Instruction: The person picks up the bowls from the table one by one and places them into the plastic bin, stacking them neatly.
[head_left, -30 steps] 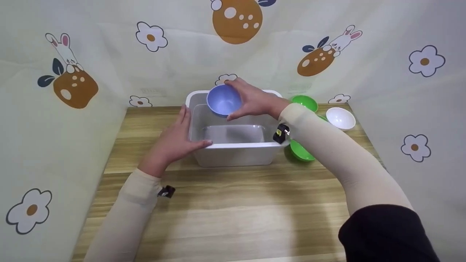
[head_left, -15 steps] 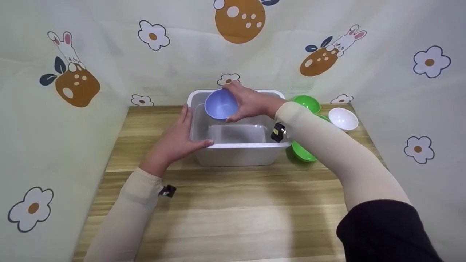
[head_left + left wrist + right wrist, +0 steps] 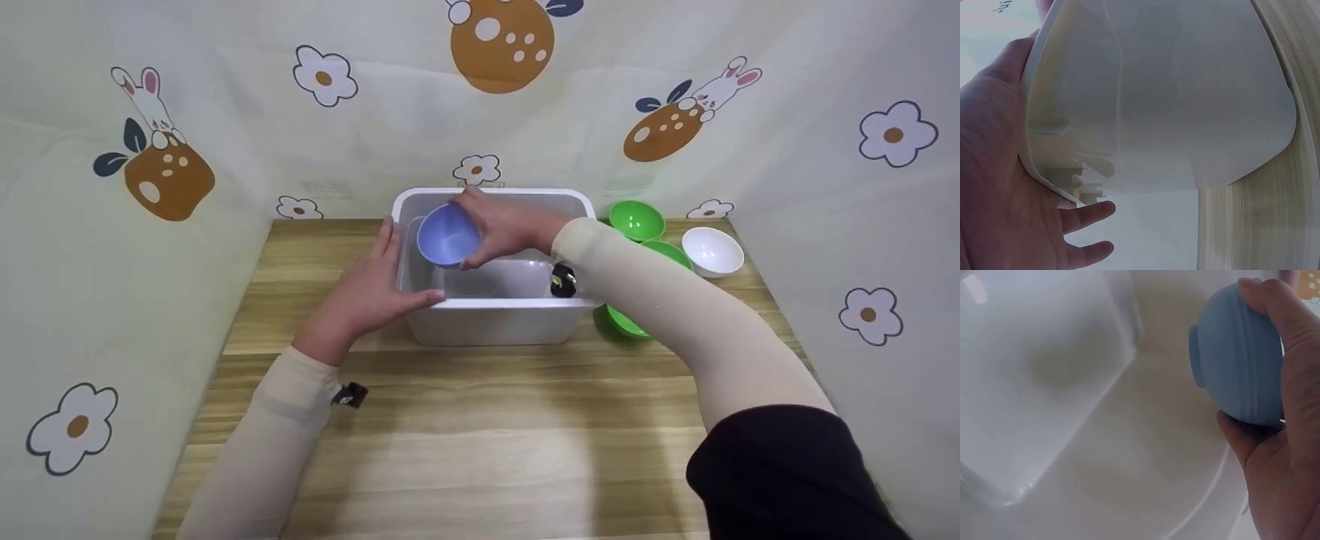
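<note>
My right hand [image 3: 512,223] pinches a blue bowl [image 3: 445,238] by its sides, thumb on one side and fingers on the other. The bowl is tilted over the left part of a white plastic bin [image 3: 495,327]. In the right wrist view the bowl's foot [image 3: 1196,356] points into the bin, and raised lines run near its rim. At the bin's front left corner rests my left hand [image 3: 358,294], thumb across the front rim and straight fingers along the left side. In the left wrist view two fingers [image 3: 1090,216] stick out past the bin; the other fingertips are hidden.
Right of the bin stand a green bowl [image 3: 637,219], a second green bowl [image 3: 673,253], a third green bowl [image 3: 625,324] and a white bowl [image 3: 712,253], some partly behind the right sleeve [image 3: 667,300]. A patterned cloth [image 3: 375,127] surrounds the wooden table [image 3: 480,442].
My right hand has lowered the blue bowl and moved it slightly left, from above the rim to within the bin's outline. My left hand keeps its place on the bin.
</note>
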Demonstrator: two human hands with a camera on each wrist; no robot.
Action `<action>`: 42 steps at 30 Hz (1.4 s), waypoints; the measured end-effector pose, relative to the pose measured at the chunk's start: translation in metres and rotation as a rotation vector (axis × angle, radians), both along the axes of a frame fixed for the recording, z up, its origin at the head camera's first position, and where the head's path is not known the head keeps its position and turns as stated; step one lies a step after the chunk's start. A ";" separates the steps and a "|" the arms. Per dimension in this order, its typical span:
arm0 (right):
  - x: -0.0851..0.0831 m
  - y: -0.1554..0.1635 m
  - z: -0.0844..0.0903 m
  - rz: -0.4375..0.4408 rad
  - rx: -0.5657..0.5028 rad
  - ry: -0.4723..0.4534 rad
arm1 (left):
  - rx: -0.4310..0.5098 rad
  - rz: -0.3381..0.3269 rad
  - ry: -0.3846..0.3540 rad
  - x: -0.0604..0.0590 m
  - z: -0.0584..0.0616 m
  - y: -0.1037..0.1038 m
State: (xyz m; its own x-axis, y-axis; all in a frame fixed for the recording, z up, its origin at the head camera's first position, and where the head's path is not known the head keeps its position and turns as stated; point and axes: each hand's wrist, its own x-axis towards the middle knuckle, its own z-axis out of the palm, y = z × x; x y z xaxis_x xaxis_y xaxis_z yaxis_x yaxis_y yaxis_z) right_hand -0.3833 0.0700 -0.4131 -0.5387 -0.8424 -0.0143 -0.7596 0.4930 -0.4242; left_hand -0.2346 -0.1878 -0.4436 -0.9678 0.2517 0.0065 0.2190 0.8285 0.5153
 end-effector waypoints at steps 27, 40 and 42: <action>0.002 -0.022 -0.040 0.042 0.211 0.093 | 0.003 0.003 0.034 0.000 0.000 0.000; 0.005 -0.025 -0.044 0.042 0.289 0.105 | 0.038 0.010 0.036 0.001 -0.002 0.000; 0.004 -0.025 -0.046 0.049 0.295 0.115 | 0.039 0.010 0.035 0.001 -0.001 0.000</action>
State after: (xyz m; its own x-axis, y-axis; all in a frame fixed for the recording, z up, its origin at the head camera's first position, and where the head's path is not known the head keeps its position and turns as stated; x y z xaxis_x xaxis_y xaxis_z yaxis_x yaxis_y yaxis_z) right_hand -0.3792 0.0445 -0.4590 -0.5097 -0.8359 -0.2035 -0.8202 0.5435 -0.1783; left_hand -0.2334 -0.1879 -0.4449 -0.9693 0.2408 0.0501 0.2291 0.8100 0.5398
